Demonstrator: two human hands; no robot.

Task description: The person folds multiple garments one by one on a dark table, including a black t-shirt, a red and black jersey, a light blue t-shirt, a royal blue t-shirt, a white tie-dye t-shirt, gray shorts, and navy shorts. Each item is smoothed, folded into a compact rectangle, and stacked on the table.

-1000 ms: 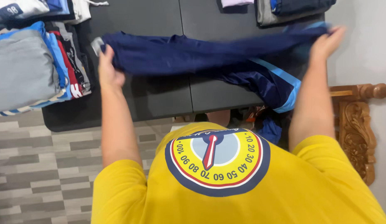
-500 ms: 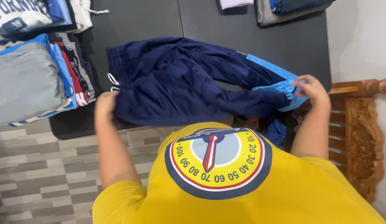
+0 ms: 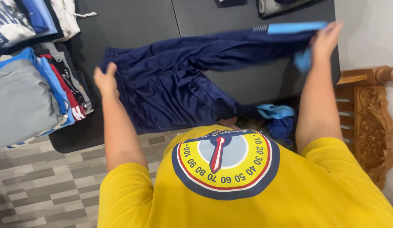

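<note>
The dark blue track pants (image 3: pixel 179 80) are lying spread out on the black bench (image 3: pixel 133 21), right in front of our yellow shirt (image 3: pixel 247 185). We are holding the pants with both hands. Our left hand (image 3: pixel 107 80) is gripping the waist end of the pants, with the fingers closed on the cloth. Our right hand (image 3: pixel 325 40) is pinching the leg end of the pants, where a light blue stripe (image 3: pixel 295 28) is showing, and it is lifting that end a little above the bench. One leg is stretching from the waist all the way to our right hand. Another part of the pants is hanging off the near edge of the bench, down by our shirt.

To the left of the pants, a pile of folded clothes (image 3: pixel 31 93) is sitting on the bench, in grey, blue, red and white. Past the far side of the pants, more folded clothes (image 3: pixel 276 5) are peeking in at the top. To the right of the pants, a carved wooden chair (image 3: pixel 371 114) is standing beside the bench.
</note>
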